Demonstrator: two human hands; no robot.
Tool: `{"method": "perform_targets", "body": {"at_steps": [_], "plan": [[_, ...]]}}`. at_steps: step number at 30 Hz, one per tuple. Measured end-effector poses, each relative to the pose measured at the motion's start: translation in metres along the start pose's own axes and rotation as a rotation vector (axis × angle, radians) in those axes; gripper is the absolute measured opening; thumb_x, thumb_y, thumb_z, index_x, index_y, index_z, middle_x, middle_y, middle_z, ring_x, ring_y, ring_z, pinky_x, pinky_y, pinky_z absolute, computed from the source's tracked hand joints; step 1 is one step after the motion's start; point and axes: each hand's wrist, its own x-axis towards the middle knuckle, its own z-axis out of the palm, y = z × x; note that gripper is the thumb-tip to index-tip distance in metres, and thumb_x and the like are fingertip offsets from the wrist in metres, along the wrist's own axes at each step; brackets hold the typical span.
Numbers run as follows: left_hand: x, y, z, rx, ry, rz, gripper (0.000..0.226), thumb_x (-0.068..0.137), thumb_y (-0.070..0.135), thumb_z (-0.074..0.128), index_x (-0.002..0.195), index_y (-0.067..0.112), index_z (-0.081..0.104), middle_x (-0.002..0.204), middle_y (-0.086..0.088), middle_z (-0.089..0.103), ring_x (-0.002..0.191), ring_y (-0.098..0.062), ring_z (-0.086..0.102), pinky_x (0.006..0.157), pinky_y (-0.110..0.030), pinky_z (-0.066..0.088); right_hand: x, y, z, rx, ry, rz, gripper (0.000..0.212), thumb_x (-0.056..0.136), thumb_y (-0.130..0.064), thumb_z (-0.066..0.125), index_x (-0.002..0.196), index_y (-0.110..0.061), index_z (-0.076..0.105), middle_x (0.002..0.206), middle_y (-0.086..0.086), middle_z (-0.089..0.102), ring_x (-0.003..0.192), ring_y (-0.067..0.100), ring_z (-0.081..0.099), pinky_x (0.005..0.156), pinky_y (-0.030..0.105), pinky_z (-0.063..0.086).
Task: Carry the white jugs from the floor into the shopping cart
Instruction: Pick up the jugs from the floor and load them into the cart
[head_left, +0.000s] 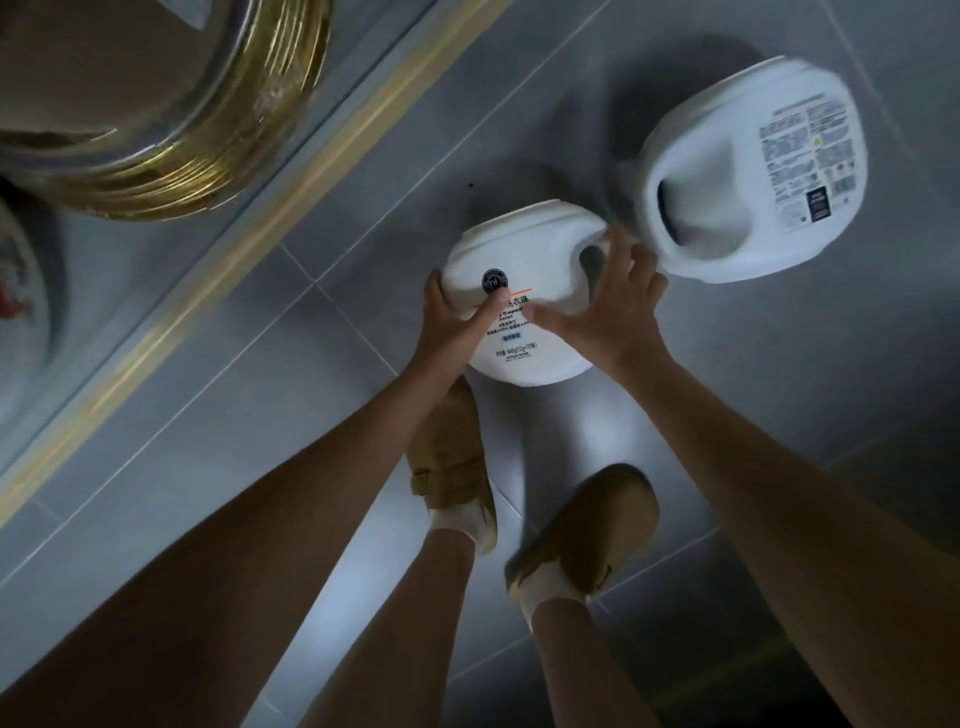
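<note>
Two white jugs lie on the grey tiled floor. The nearer jug (524, 260) has a round black logo and printed text on its face. My left hand (457, 317) grips its left edge, thumb laid across the label. My right hand (613, 306) is on its right side by the handle opening, fingers spread, thumb on the label. The second jug (769, 171) lies just beyond to the right, its back label and handle recess facing up, touched by neither hand. The shopping cart is not in view.
A gold strip (218, 270) runs diagonally across the floor at left, with a shiny gold-rimmed round stand (171, 135) beyond it. My two feet in tan shoes (452, 467) stand just below the nearer jug. Open tile lies to the right.
</note>
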Motion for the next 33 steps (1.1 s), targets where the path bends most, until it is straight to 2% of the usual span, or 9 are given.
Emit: {"method": "perform_targets", "body": {"at_steps": [4, 7, 9, 12, 16, 20, 24, 28, 33], "plan": [[0.006, -0.001, -0.008, 0.076, -0.035, -0.005, 0.115, 0.05, 0.059, 0.077, 0.143, 0.019, 0.022, 0.139, -0.005, 0.046, 0.123, -0.018, 0.052, 0.103, -0.04, 0.046, 0.004, 0.006, 0.002, 0.126, -0.175, 0.117, 0.126, 0.063, -0.053, 0.081, 0.15, -0.028, -0.007, 0.147, 0.009, 0.018, 0.137, 0.032, 0.025, 0.109, 0.045, 0.03], [0.012, 0.0, -0.012, 0.115, -0.081, -0.006, 0.109, 0.065, 0.044, 0.081, 0.149, 0.021, 0.014, 0.143, -0.003, 0.043, 0.125, -0.016, 0.049, 0.106, -0.038, 0.042, 0.005, 0.008, 0.006, 0.211, -0.161, 0.116, 0.127, 0.066, -0.046, 0.082, 0.15, -0.029, -0.012, 0.15, 0.007, 0.014, 0.139, 0.027, 0.025, 0.112, 0.042, 0.028], [0.016, -0.002, -0.012, 0.108, -0.084, 0.005, 0.109, 0.065, 0.038, 0.081, 0.149, 0.02, 0.014, 0.141, -0.002, 0.046, 0.122, -0.015, 0.051, 0.105, -0.038, 0.043, 0.006, 0.012, 0.008, 0.249, -0.144, 0.103, 0.127, 0.065, -0.044, 0.083, 0.15, -0.028, -0.01, 0.15, 0.007, 0.013, 0.138, 0.025, 0.025, 0.111, 0.041, 0.029], [0.013, -0.003, -0.008, 0.099, -0.055, 0.032, 0.116, 0.055, 0.05, 0.079, 0.148, 0.025, 0.016, 0.139, 0.002, 0.048, 0.121, -0.013, 0.052, 0.104, -0.036, 0.044, 0.009, 0.018, 0.008, 0.293, -0.15, 0.095, 0.125, 0.065, -0.041, 0.084, 0.15, -0.029, -0.007, 0.149, 0.008, 0.014, 0.139, 0.023, 0.024, 0.108, 0.04, 0.031], [0.007, -0.005, -0.006, 0.06, -0.049, 0.033, 0.107, 0.073, 0.032, 0.08, 0.151, 0.025, 0.007, 0.14, 0.005, 0.043, 0.116, -0.007, 0.049, 0.1, -0.025, 0.042, 0.006, 0.021, 0.007, 0.299, -0.12, 0.08, 0.123, 0.065, -0.04, 0.084, 0.151, -0.029, -0.004, 0.149, 0.009, 0.017, 0.14, 0.024, 0.022, 0.103, 0.031, 0.027], [-0.013, 0.0, -0.012, 0.047, -0.049, 0.047, 0.099, 0.075, 0.027, 0.079, 0.15, 0.023, 0.013, 0.133, 0.008, 0.043, 0.117, -0.009, 0.049, 0.096, -0.024, 0.043, -0.014, 0.014, -0.006, 0.309, -0.119, 0.062, 0.123, 0.063, -0.041, 0.086, 0.15, -0.03, 0.001, 0.147, 0.009, 0.02, 0.138, 0.024, 0.024, 0.098, 0.028, 0.025], [-0.063, 0.024, -0.026, 0.021, -0.075, 0.055, 0.101, 0.063, 0.038, 0.081, 0.144, 0.025, 0.023, 0.131, 0.002, 0.053, 0.114, -0.014, 0.058, 0.091, -0.032, 0.053, -0.055, -0.011, -0.04, 0.295, -0.12, 0.066, 0.12, 0.063, -0.043, 0.085, 0.15, -0.032, 0.003, 0.143, 0.009, 0.022, 0.136, 0.026, 0.028, 0.106, 0.035, 0.03], [-0.133, 0.064, -0.051, 0.007, -0.085, 0.053, 0.096, 0.069, 0.036, 0.078, 0.145, 0.028, 0.021, 0.131, 0.001, 0.052, 0.108, -0.013, 0.06, 0.077, -0.026, 0.057, -0.108, -0.056, -0.089, 0.275, -0.168, 0.023, 0.118, 0.066, -0.047, 0.082, 0.149, -0.033, -0.001, 0.15, 0.007, 0.015, 0.139, 0.026, 0.024, 0.109, 0.042, 0.031], [-0.239, 0.123, -0.09, -0.05, -0.046, 0.098, 0.095, 0.075, 0.032, 0.078, 0.148, 0.025, 0.016, 0.139, -0.001, 0.046, 0.12, -0.018, 0.054, 0.095, -0.038, 0.052, -0.19, -0.123, -0.161, 0.259, -0.195, -0.03, 0.12, 0.061, -0.057, 0.077, 0.15, -0.034, -0.001, 0.154, 0.004, 0.009, 0.141, 0.026, 0.021, 0.109, 0.047, 0.033]]}}
